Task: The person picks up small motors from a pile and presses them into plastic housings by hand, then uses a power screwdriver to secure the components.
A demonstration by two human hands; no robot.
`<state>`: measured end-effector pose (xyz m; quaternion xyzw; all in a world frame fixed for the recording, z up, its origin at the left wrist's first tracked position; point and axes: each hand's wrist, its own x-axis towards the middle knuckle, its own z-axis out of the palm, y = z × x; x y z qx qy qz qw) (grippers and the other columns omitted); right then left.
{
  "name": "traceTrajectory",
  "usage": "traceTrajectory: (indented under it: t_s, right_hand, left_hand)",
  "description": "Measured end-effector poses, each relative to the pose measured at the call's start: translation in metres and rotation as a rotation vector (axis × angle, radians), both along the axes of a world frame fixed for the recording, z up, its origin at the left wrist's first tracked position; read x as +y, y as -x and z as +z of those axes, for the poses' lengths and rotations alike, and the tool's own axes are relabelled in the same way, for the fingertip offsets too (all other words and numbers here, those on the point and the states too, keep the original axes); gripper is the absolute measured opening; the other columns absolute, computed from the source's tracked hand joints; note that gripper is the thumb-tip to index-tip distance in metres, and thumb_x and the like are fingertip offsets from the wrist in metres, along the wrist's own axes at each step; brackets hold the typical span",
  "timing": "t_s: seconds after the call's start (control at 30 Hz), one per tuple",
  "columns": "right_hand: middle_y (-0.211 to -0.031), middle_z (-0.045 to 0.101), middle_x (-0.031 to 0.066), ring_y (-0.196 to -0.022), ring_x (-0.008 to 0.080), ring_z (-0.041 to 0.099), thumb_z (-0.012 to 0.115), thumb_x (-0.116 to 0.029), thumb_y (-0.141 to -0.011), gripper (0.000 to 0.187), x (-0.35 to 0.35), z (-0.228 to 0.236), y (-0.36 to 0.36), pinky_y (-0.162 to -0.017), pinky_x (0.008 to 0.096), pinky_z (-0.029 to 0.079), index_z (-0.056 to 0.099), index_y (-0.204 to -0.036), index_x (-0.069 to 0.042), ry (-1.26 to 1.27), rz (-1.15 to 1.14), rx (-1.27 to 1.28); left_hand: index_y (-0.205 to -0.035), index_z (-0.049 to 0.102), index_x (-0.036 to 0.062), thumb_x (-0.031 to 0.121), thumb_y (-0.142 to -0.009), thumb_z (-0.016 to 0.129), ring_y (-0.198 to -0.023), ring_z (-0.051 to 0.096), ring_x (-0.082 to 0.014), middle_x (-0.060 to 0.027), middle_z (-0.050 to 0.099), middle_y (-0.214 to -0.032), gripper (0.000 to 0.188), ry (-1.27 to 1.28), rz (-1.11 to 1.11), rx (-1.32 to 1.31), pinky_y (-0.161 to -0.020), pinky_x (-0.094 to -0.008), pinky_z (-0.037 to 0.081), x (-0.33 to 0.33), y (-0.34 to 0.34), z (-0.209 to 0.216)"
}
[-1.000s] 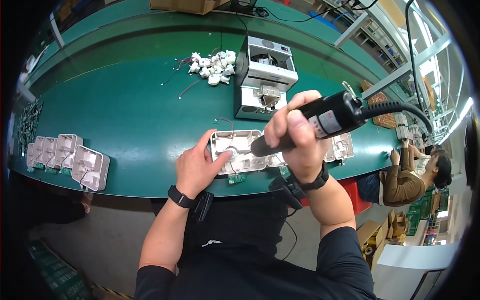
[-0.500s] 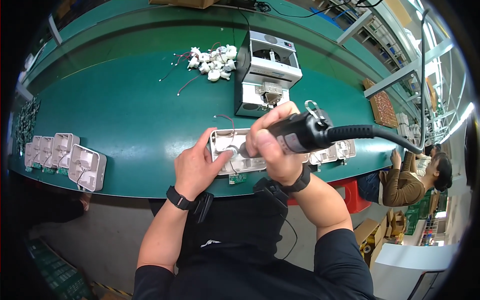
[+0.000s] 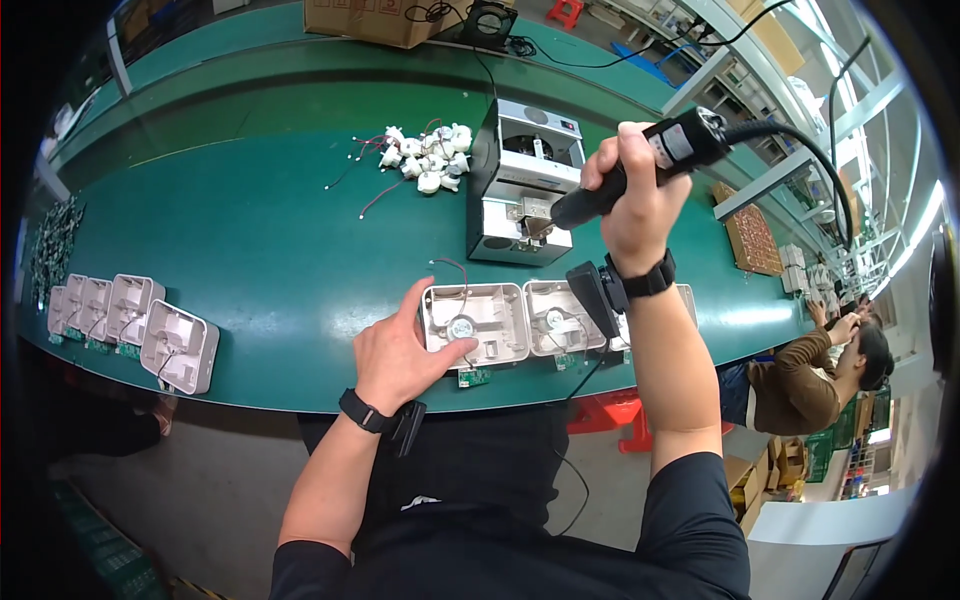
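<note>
A white plastic housing lies face up on the bench, with a round silver-and-white part inside and a small green circuit board hanging at its near edge. My left hand grips its left side, thumb inside near the round part and index finger along the far left corner. Wrapped in my right hand is a black corded electric screwdriver, tilted down to the left. Its tip is at the front of a white-and-black screw feeder; whether a screw sits on it is too small to tell.
More open housings stand in line to the right, partly behind my right forearm, and others at the left. White motor-like parts with wires are heaped beyond. A co-worker sits at the right; a red stool stands below the bench.
My right hand has carried the screwdriver from the housing up and right to the screw feeder. The round part in the housing is now uncovered. My left hand stays on the housing.
</note>
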<state>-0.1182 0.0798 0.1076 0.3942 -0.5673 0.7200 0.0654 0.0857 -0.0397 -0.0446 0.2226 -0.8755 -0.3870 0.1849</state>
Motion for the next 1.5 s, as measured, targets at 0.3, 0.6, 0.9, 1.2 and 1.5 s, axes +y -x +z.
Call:
traceTrajectory:
  t_s: [0.3,0.6,0.9,1.2,1.5]
  right_hand:
    - [-0.071,0.053,0.0062,-0.056,0.017,0.052,0.061,-0.02,-0.097,0.02,0.007,-0.008,-0.062,-0.055,0.0345,0.046,0.048,-0.104,-0.006,0.026,0.314,-0.268]
    - [-0.075,0.054,0.0114,-0.059,0.017,0.052,0.064,-0.018,-0.093,0.035,-0.014,-0.042,-0.101,-0.059,0.0335,0.048,0.037,-0.11,-0.005,-0.197,0.511,-0.136]
    - [-0.075,0.055,0.0114,-0.06,0.016,0.052,0.061,-0.011,-0.092,0.031,-0.025,-0.065,-0.101,-0.06,0.0332,0.049,0.037,-0.11,-0.006,-0.25,0.472,-0.134]
    - [-0.077,0.057,0.0098,-0.062,0.0149,0.055,0.062,-0.006,-0.092,0.027,-0.023,-0.036,-0.11,-0.06,0.0308,0.05,0.041,-0.108,-0.005,-0.178,0.388,-0.264]
    - [-0.084,0.061,0.0028,-0.073,0.0061,0.06,0.077,-0.014,-0.087,0.036,-0.021,-0.03,-0.149,-0.064,0.0257,0.051,0.052,-0.111,-0.003,-0.299,0.399,-0.437]
  left_hand:
    - [-0.13,0.057,0.0186,0.05,-0.073,0.081,-0.065,0.069,-0.0269,-0.0057,0.066,-0.067,0.07,-0.015,-0.008,-0.096,-0.059,-0.0392,0.052,-0.003,0.0,0.006]
    - [-0.128,0.056,0.0195,0.049,-0.071,0.083,-0.069,0.071,-0.0304,-0.0073,0.071,-0.073,0.069,-0.034,-0.027,-0.109,-0.06,-0.0413,0.054,-0.003,0.002,0.012]
    - [-0.126,0.057,0.0197,0.051,-0.07,0.083,-0.071,0.072,-0.0305,-0.0075,0.072,-0.075,0.069,-0.04,0.016,-0.083,-0.06,-0.0409,0.054,-0.004,0.0,0.007]
    - [-0.134,0.053,0.0152,0.042,-0.067,0.088,-0.087,0.071,-0.0296,-0.0127,0.072,-0.095,0.08,-0.062,-0.057,-0.132,-0.068,-0.0395,0.055,-0.012,-0.012,0.032]
    - [-0.13,0.054,-0.0049,0.014,-0.077,0.08,-0.117,0.062,-0.0292,-0.0191,0.063,-0.124,0.062,-0.175,-0.362,0.305,-0.098,-0.0392,0.047,-0.004,-0.051,0.036]
